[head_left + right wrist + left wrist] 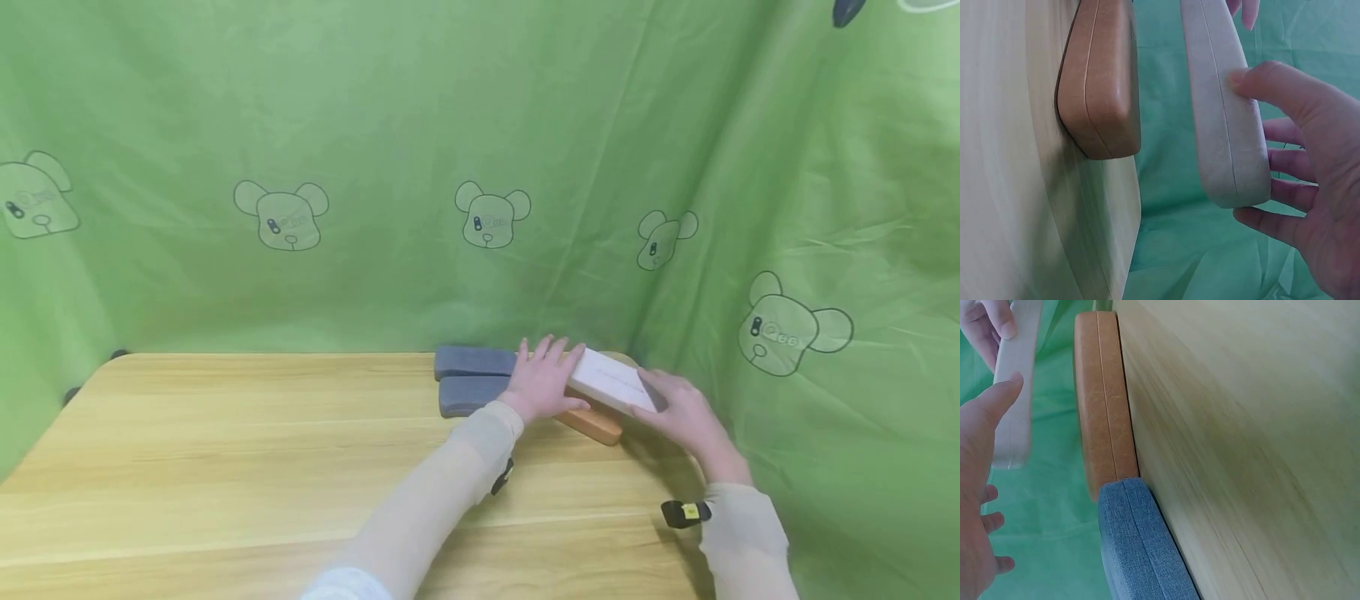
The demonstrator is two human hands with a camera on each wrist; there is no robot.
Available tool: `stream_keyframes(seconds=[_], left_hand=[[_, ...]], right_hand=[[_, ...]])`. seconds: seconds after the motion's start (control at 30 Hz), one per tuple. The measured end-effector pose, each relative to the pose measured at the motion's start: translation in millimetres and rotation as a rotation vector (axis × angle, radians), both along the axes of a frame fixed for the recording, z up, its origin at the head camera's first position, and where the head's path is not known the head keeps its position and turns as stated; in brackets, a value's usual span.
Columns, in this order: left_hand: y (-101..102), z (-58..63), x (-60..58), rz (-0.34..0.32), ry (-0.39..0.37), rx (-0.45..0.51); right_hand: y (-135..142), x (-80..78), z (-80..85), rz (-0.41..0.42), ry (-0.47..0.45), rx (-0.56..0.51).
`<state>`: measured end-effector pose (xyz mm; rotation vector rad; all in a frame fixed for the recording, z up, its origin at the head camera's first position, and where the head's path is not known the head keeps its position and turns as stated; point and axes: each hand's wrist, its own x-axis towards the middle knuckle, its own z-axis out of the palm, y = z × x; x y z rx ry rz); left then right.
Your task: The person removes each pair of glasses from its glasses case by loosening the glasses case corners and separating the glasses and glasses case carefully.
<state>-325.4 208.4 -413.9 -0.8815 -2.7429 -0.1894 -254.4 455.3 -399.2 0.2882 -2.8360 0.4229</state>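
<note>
My right hand [686,417] grips the right end of a white glasses case [611,379], its thumb on one long side and fingers on the other. In the right wrist view this case [1225,119] hangs apart from a brown glasses case [1100,94] on the table. At its other end, my left hand [542,383] has its fingers spread. The left thumb [1000,400] overlaps the white case in the left wrist view; whether it presses on it I cannot tell. Left of the brown case lie two blue-grey glasses cases [472,396], partly behind the left hand.
The wooden table [247,467] reaches far to the left of the cases. A green curtain [390,275] with bear-head prints stands behind the table's back edge and along the right side, close to the right hand.
</note>
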Motion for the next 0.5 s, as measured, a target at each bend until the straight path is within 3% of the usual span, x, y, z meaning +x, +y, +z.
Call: stream_keyframes(seconds=[0.23,0.5], left_hand=[[-4.2,0.8,-0.5,0.001,-0.001,-0.013],[-9.4,-3.1,3.4,-0.015,0.046,-0.025]], right_hand=[[-11.5,0.4,0.9,0.087,0.067,0.022],[-16.5,4.8,-3.1,0.118,0.081,0.035]])
